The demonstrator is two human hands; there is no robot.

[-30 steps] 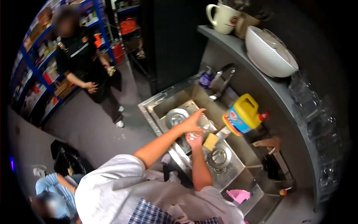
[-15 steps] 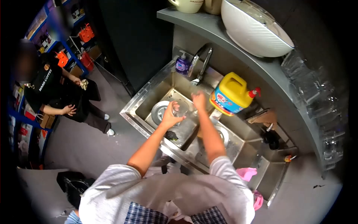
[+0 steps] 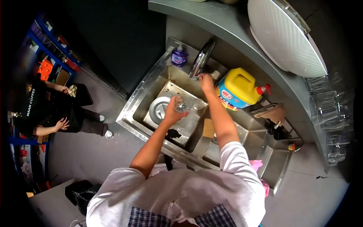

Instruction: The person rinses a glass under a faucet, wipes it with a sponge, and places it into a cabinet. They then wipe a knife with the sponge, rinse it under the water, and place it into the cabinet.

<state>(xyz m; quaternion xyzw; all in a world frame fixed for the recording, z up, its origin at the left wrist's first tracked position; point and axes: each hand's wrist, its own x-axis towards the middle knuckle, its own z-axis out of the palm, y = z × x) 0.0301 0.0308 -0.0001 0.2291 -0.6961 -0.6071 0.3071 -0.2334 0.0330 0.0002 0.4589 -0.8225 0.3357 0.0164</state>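
Observation:
A clear glass (image 3: 184, 101) is in my left hand (image 3: 174, 112), fingers curled round its side, over the left sink basin (image 3: 151, 126). A round, clear foot-like part shows just right of the glass. My right hand (image 3: 206, 82) is closed at the base of the chrome faucet (image 3: 202, 56), on its lever (image 3: 196, 78). Below and left of the glass lies a round metal lid-like disc (image 3: 159, 110) in the basin. A dark clump (image 3: 174, 133) sits near the basin's front edge.
A purple soap pump bottle (image 3: 179, 56) stands left of the faucet, a yellow detergent jug (image 3: 238, 89) right of it. A tan sponge (image 3: 208, 128) rests by the divider. A grey shelf (image 3: 223, 32) with a white bowl (image 3: 287, 38) overhangs. A person (image 3: 56, 109) stands at left.
My right hand has moved back to the faucet lever; it was blurred just in front of it before. The glass stays in my left hand. The view has shifted and turned slightly.

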